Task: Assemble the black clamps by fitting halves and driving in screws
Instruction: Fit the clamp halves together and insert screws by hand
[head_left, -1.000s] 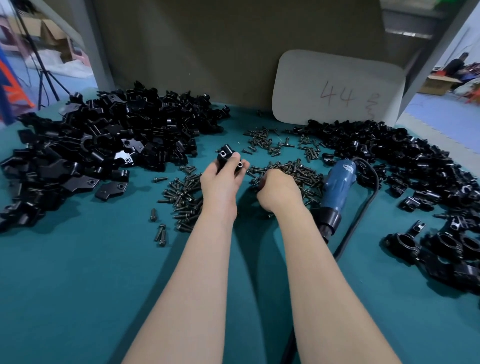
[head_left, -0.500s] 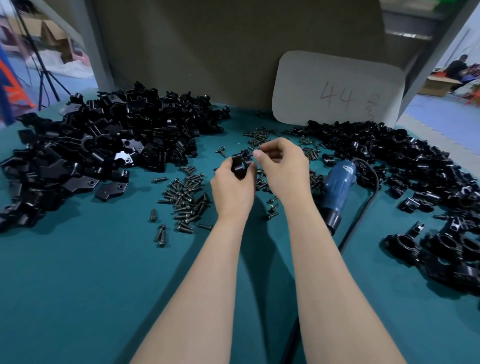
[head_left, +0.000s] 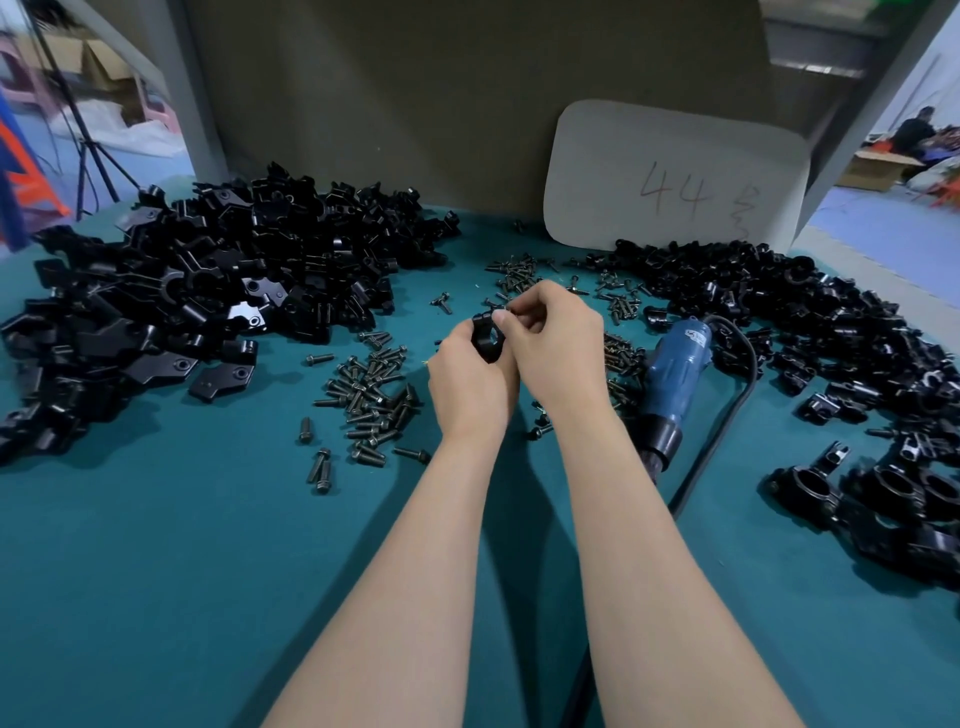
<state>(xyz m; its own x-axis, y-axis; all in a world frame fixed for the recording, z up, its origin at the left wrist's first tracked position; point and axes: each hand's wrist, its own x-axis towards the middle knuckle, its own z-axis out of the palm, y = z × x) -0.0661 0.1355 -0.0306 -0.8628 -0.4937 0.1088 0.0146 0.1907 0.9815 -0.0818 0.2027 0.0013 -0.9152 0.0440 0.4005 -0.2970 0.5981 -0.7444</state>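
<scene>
Centrally, held above the table: one black clamp (head_left: 487, 340), raised off the cloth between the two hands. Its round bore faces back toward the wearer. Its long axis runs roughly upright, tilted a little away.

Left hand (head_left: 470, 379): fingers curled round the clamp's lower half from below and behind, gripping it.

Right hand (head_left: 558, 348): fingers curled, thumb and forefinger tips (head_left: 501, 317) pinched together at the clamp's upper edge. Whether a screw sits between them cannot be told.

Below and around the hands: loose screws (head_left: 371, 400) scattered to the left, more screws by the right wrist, and a further cluster (head_left: 514, 275) on the far side.

Just right of the right forearm: blue power driver (head_left: 675, 374), lying flat, nose toward the wearer, with its black cord (head_left: 727, 415) looping past.

Left: large heap of black halves (head_left: 197, 301), reaching the table's left edge.

Right: second heap of black parts (head_left: 805, 317), and assembled clamps (head_left: 909, 499) near the right edge.

Open room: bare teal table cover (head_left: 156, 571) across the near side, on both sides of the forearms.

Far edge: upright back panel (head_left: 415, 104), with a white board (head_left: 675, 176) marked "44" leaning against it.
</scene>
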